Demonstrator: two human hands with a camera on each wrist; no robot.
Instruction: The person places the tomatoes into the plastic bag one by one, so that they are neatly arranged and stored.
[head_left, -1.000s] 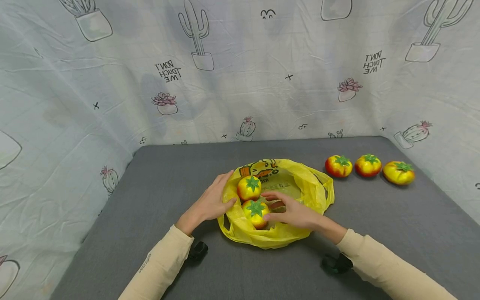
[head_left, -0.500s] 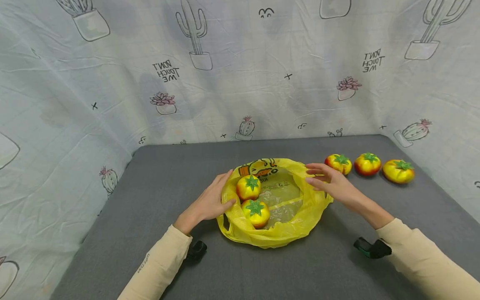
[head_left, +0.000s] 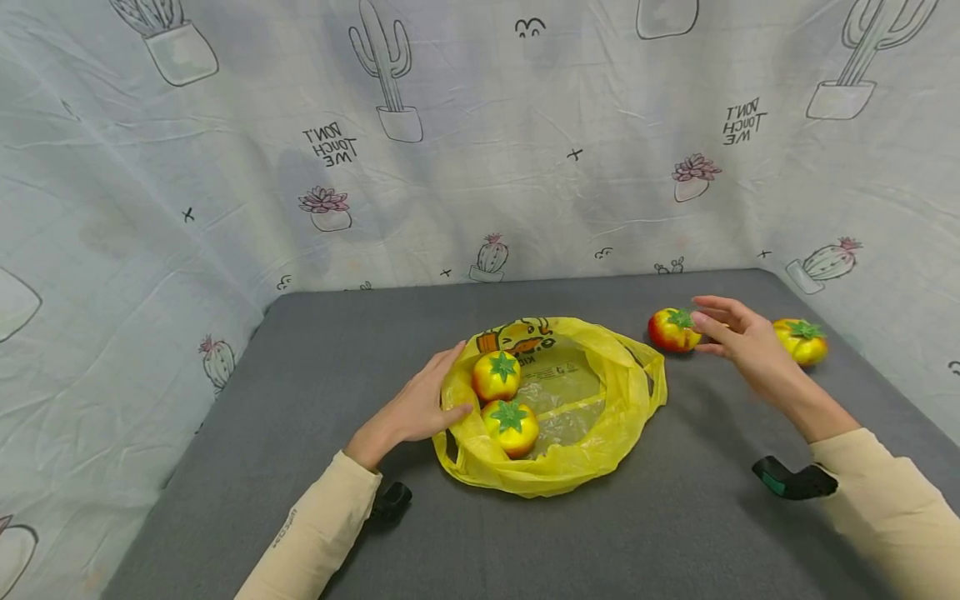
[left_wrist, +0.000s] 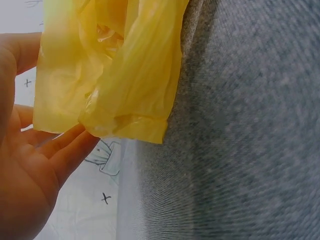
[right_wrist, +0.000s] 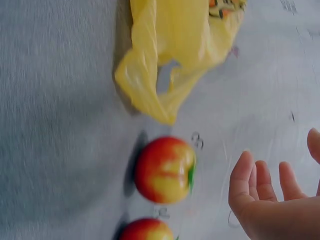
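Observation:
In the head view a yellow plastic bag [head_left: 637, 392] stands with its mouth spread wide. Two red-and-yellow tomatoes with green star-shaped tops, the back tomato [head_left: 496, 377] and the front tomato [head_left: 512, 429], lie inside at its left. My left hand [head_left: 423, 400] rests on the bag's left rim, fingers fairly straight; plastic partly covers them in the left wrist view. My right hand [head_left: 742, 342] is over the row at the right, fingers spread and holding nothing. The left tomato [head_left: 673, 330] and right tomato [head_left: 801, 342] flank it; the hand hides the middle one from the head camera.
A grey cloth-covered table [head_left: 360, 350] carries everything. Behind and at the sides hangs a pale curtain [head_left: 480, 167] printed with cactus drawings. In the right wrist view a bag handle [right_wrist: 150, 95] droops near the left tomato of the row.
My right hand has left the bag and travelled right, over the left tomato to the middle of the row. The left hand and the bag have hardly moved.

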